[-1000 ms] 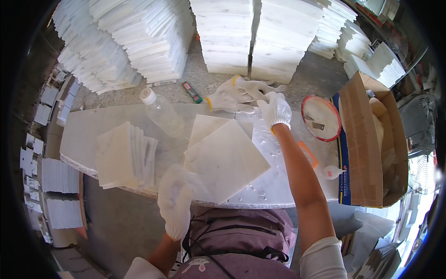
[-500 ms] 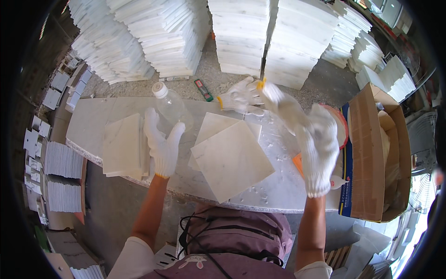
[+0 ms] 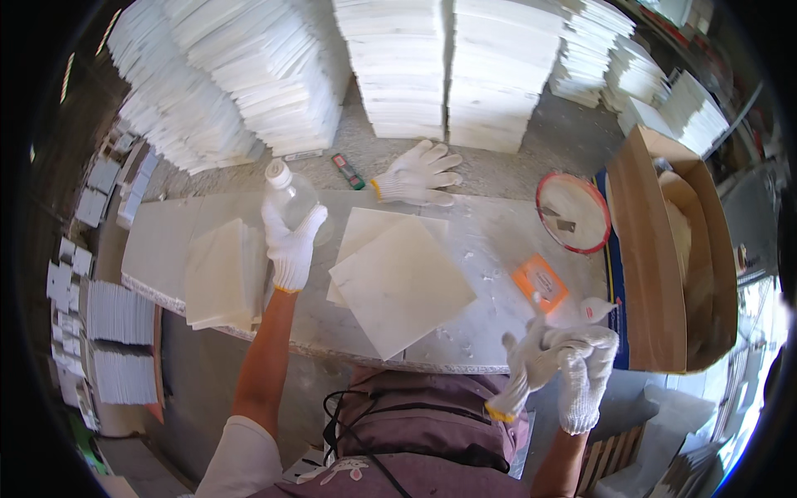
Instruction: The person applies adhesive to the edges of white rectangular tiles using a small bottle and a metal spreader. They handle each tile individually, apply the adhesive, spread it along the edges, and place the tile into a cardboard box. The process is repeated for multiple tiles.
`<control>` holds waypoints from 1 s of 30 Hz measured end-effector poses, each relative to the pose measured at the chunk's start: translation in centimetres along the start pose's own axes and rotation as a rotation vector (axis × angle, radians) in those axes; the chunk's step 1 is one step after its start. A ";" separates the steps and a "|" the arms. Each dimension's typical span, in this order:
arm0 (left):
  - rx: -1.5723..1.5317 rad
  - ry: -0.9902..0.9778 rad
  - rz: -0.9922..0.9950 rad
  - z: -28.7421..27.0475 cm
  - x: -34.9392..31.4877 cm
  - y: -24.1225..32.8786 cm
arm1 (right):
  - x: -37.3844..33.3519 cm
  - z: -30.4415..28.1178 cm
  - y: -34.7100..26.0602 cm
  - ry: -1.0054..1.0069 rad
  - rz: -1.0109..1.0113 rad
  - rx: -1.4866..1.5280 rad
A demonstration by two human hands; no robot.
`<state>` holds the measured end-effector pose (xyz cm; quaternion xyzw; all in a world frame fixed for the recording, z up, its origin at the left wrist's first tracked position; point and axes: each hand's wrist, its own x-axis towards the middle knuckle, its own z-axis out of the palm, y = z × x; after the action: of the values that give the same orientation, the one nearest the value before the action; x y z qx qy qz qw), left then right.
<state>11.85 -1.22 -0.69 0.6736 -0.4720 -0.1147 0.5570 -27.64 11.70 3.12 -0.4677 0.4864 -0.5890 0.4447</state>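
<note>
My left hand (image 3: pixel 290 251), in a white knit glove, has its thumb and fingers apart against the near side of a clear plastic bottle (image 3: pixel 299 197) with a white cap. The bottle stands on the stone-topped table (image 3: pixel 332 342). At the lower right, my gloved right hand (image 3: pixel 584 378) is closed on a loose white glove (image 3: pixel 525 365), whose yellow cuff hangs to the left. Another white glove (image 3: pixel 418 176) lies flat at the table's far edge. Between my hands lie overlapping square marble tiles (image 3: pixel 407 282). More tiles (image 3: pixel 217 274) are stacked left of my left hand.
On the right are a red-rimmed tub (image 3: pixel 573 213) of pale material, an orange packet (image 3: pixel 540 282), a small white nozzle bottle (image 3: pixel 596 310) and an open cardboard box (image 3: pixel 652 274). A green-and-dark tool (image 3: pixel 348 171) lies at the far edge. Tall tile stacks (image 3: pixel 498 75) stand beyond.
My right hand has swung the loose glove from above the table down toward the near right edge, uncovering the tub and orange packet. My left hand has moved up closer against the bottle.
</note>
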 end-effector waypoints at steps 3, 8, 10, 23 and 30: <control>0.049 -0.035 0.097 0.0 -1.4 2.0 | -1.4 -1.2 1.3 -0.159 0.014 -0.036; 0.436 -0.178 0.553 -0.8 -3.4 5.8 | -3.7 -1.1 4.2 -0.477 0.236 0.141; 0.528 -0.278 0.663 -1.2 -4.3 7.2 | -4.3 -0.3 3.8 -0.551 0.306 0.264; 0.811 -0.368 1.137 -0.1 -7.0 7.8 | -6.9 1.4 3.9 -0.816 0.444 0.155; 0.787 -0.335 1.229 0.6 -6.9 7.8 | -4.1 0.2 4.2 -0.309 0.474 0.155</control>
<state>3.86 4.15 3.26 0.4118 -0.8478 0.2937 0.1592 -26.48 15.12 -1.46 -0.3898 0.4619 -0.4258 0.6733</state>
